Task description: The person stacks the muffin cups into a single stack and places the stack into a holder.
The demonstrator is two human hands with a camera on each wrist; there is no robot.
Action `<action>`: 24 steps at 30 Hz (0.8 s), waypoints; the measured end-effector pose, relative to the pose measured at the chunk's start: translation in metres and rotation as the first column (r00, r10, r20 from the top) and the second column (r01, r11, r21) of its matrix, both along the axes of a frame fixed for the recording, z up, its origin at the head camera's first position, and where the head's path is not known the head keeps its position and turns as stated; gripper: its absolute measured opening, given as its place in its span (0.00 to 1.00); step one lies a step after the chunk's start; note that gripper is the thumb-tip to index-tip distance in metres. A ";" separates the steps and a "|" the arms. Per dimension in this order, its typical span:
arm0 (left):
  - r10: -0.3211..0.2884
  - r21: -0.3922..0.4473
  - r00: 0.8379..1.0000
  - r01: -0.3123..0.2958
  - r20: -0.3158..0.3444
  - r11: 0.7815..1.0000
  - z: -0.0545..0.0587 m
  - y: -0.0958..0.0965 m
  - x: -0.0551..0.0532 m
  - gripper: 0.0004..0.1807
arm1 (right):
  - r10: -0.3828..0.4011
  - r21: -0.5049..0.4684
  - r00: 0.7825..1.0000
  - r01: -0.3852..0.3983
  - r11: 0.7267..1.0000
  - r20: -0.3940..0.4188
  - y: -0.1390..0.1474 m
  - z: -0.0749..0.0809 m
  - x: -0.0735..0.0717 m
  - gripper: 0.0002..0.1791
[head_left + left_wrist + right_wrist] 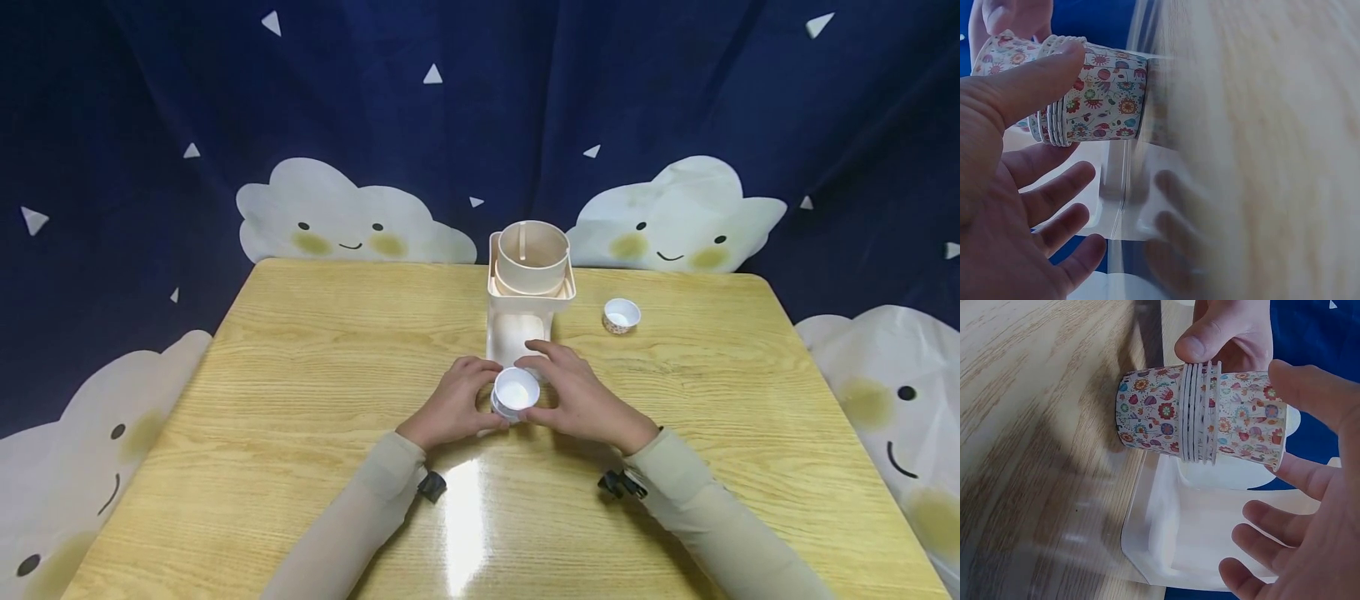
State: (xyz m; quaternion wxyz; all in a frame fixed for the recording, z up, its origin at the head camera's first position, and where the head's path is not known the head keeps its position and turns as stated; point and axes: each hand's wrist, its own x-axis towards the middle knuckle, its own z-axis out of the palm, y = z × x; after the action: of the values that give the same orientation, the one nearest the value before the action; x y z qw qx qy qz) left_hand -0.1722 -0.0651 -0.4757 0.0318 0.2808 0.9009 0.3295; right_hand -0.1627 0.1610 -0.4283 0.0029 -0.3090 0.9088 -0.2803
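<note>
A stack of flower-patterned paper cups stands upright on the table in front of the beige appliance, its white rims bunched together. My left hand grips the stack around those rims, thumb on the near side, other fingers spread below in the left wrist view. With thumb and index finger, my right hand pinches the uppermost paper cup near its rim. That cup sticks up well above the others, its lower part hidden inside the stack. The right hand's remaining fingers are spread apart beside it.
Behind the stack stands the beige appliance, with a round open container on top. A single paper cup sits to its right on the wooden table. A dark blue curtain with clouds hangs behind the table.
</note>
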 end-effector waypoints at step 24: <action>0.008 -0.015 1.000 -0.007 0.012 1.000 0.000 0.000 0.000 0.35 | -0.019 0.053 0.999 0.017 0.998 0.042 0.004 0.000 0.000 0.42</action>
State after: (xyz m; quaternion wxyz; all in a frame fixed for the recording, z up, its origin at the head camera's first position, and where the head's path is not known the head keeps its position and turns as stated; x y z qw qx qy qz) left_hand -0.1724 -0.0652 -0.4760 0.0380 0.2752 0.9042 0.3244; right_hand -0.1631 0.1648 -0.4279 0.0278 -0.2945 0.9184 -0.2626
